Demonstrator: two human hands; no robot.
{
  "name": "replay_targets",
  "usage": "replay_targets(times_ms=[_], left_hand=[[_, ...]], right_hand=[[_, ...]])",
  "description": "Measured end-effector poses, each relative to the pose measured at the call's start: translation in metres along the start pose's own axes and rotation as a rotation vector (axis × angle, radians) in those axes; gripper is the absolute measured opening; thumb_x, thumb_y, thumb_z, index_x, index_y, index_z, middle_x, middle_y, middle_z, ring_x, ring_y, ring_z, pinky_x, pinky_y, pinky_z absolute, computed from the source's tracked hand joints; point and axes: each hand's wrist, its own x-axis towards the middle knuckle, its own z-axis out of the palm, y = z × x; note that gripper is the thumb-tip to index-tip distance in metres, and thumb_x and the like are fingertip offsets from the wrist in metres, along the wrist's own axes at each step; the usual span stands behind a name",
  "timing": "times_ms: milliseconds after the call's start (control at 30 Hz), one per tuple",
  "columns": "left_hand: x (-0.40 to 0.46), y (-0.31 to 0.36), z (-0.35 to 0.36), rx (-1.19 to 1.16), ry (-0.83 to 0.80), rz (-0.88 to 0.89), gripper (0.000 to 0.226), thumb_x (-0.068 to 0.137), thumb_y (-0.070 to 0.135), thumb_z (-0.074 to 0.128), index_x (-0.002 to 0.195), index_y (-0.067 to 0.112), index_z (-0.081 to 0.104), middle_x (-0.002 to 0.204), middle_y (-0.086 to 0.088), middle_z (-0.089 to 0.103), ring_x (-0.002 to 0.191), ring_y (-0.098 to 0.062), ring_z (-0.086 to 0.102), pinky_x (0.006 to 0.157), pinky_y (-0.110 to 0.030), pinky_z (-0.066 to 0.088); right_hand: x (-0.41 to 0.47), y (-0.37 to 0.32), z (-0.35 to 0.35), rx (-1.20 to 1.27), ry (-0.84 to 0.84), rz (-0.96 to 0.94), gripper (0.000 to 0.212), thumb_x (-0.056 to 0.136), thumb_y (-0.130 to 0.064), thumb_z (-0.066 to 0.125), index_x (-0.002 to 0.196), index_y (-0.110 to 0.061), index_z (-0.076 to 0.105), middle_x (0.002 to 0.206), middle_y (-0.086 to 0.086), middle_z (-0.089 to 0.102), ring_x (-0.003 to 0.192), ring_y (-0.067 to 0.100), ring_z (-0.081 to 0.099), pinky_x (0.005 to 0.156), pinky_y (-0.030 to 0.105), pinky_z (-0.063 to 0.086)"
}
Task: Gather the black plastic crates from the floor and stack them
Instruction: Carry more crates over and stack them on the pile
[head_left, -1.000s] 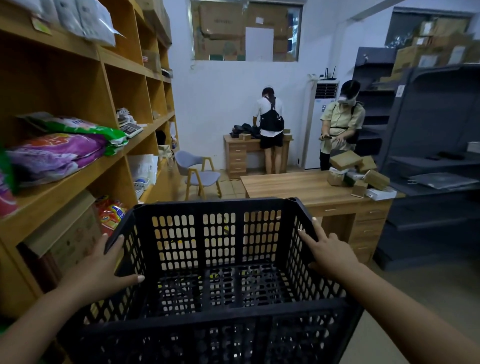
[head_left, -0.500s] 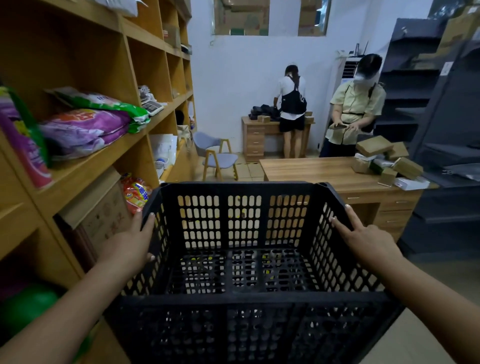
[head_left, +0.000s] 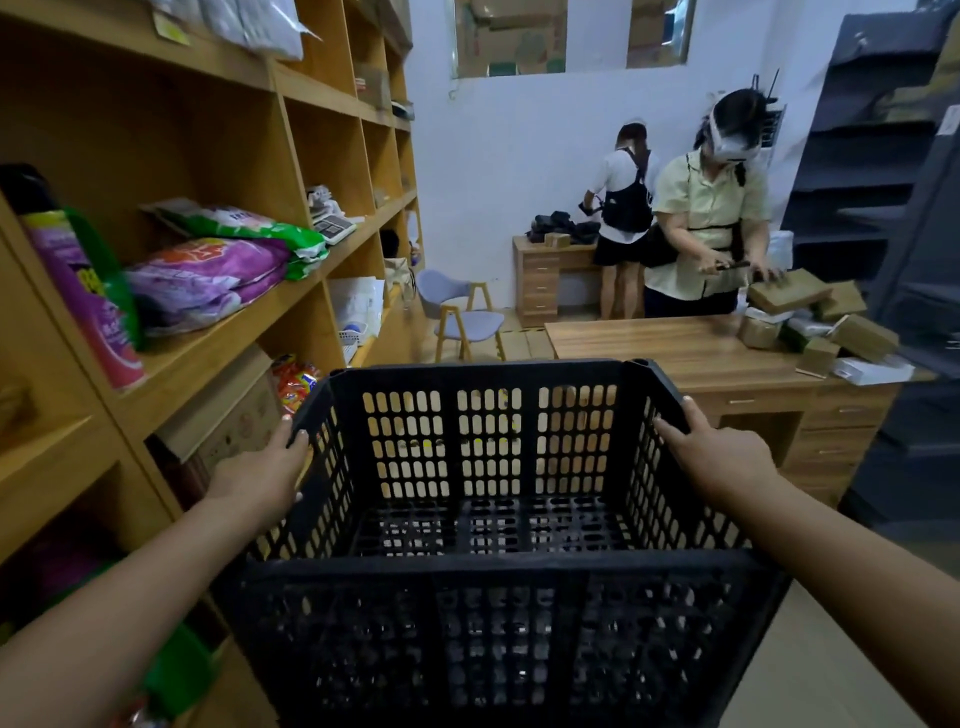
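Note:
A black plastic crate (head_left: 488, 571) with slotted walls fills the lower middle of the head view, held up off the floor with its open top toward me. It holds nothing inside. My left hand (head_left: 257, 475) grips its left wall, fingers curled over the rim. On the right wall, my right hand (head_left: 714, 457) does the same. No other crate is visible; the floor beneath this one is hidden.
Wooden shelving (head_left: 218, 343) with bags and bottles runs close along the left. A wooden desk (head_left: 675, 353) with cardboard boxes stands just beyond the crate, a person (head_left: 709, 218) working at it. Another person (head_left: 623, 208) stands at a far desk. Dark shelves (head_left: 878, 156) line the right. A grey chair (head_left: 462, 317) sits ahead.
I have moved forward with the crate; desk and people appear nearer. Both hands shifted from flat against the crate's walls to gripping over its rims.

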Motion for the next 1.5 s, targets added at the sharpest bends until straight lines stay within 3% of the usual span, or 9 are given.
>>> replay_targets(times_ms=[133, 300, 500, 667, 867, 1100, 1500], left_hand=[[0.016, -0.004, -0.004, -0.040, 0.009, -0.005, 0.078, 0.091, 0.034, 0.057, 0.151, 0.023, 0.009, 0.161, -0.002, -0.008, 0.109, -0.024, 0.057, 0.076, -0.033, 0.055], [0.033, -0.003, 0.006, -0.060, 0.004, 0.011, 0.078, 0.091, 0.032, 0.058, 0.151, 0.022, 0.009, 0.161, -0.003, -0.008, 0.108, -0.026, 0.058, 0.070, -0.031, 0.053], [0.041, -0.006, 0.019, -0.109, 0.000, 0.021, 0.081, 0.089, 0.030, 0.062, 0.151, 0.021, 0.010, 0.161, -0.004, -0.007, 0.111, -0.029, 0.057, 0.080, -0.038, 0.055], [0.038, -0.008, 0.025, -0.122, -0.017, 0.015, 0.094, 0.083, 0.031, 0.070, 0.151, 0.022, 0.007, 0.160, -0.004, -0.010, 0.114, -0.028, 0.056, 0.081, -0.039, 0.056], [0.038, -0.007, 0.023, -0.048, 0.000, 0.029, 0.087, 0.089, 0.032, 0.063, 0.151, 0.018, 0.004, 0.160, -0.007, -0.008, 0.115, -0.029, 0.055, 0.080, -0.037, 0.052], [0.037, -0.019, 0.030, -0.041, 0.005, -0.005, 0.087, 0.089, 0.034, 0.062, 0.151, 0.019, 0.003, 0.160, -0.006, -0.008, 0.113, -0.028, 0.056, 0.071, -0.035, 0.052], [0.030, -0.014, 0.026, -0.114, 0.002, 0.026, 0.088, 0.086, 0.036, 0.066, 0.151, 0.019, 0.009, 0.160, -0.007, -0.006, 0.119, -0.031, 0.053, 0.078, -0.039, 0.053]], right_hand=[[0.012, -0.001, -0.003, 0.016, 0.042, 0.003, 0.070, 0.095, -0.008, 0.041, 0.149, -0.036, 0.008, 0.159, 0.017, -0.001, 0.067, 0.017, 0.055, 0.048, 0.025, 0.045], [0.031, -0.008, 0.007, 0.105, 0.030, 0.010, 0.058, 0.098, -0.016, 0.041, 0.144, -0.047, 0.024, 0.160, 0.011, 0.002, 0.069, 0.019, 0.055, 0.045, 0.026, 0.042], [0.036, -0.018, -0.001, 0.108, -0.005, 0.032, 0.061, 0.093, -0.028, 0.053, 0.144, -0.041, 0.024, 0.160, 0.014, 0.001, 0.078, 0.022, 0.062, 0.055, 0.028, 0.052], [0.035, -0.020, 0.004, 0.117, 0.027, 0.027, 0.057, 0.095, -0.019, 0.047, 0.143, -0.043, 0.028, 0.160, 0.013, 0.001, 0.064, 0.018, 0.053, 0.044, 0.026, 0.044], [0.035, -0.018, 0.005, 0.200, 0.043, 0.035, 0.052, 0.096, -0.018, 0.046, 0.138, -0.046, 0.036, 0.160, 0.010, 0.007, 0.088, 0.025, 0.066, 0.061, 0.033, 0.055], [0.036, -0.028, -0.009, 0.190, 0.030, -0.003, 0.051, 0.090, -0.015, 0.054, 0.134, -0.040, 0.045, 0.159, 0.013, 0.008, 0.095, 0.030, 0.064, 0.062, 0.033, 0.053], [0.025, -0.031, -0.004, 0.170, -0.040, 0.017, 0.067, 0.089, -0.016, 0.058, 0.144, -0.037, 0.027, 0.159, 0.013, -0.002, 0.089, 0.027, 0.064, 0.048, 0.027, 0.042]])
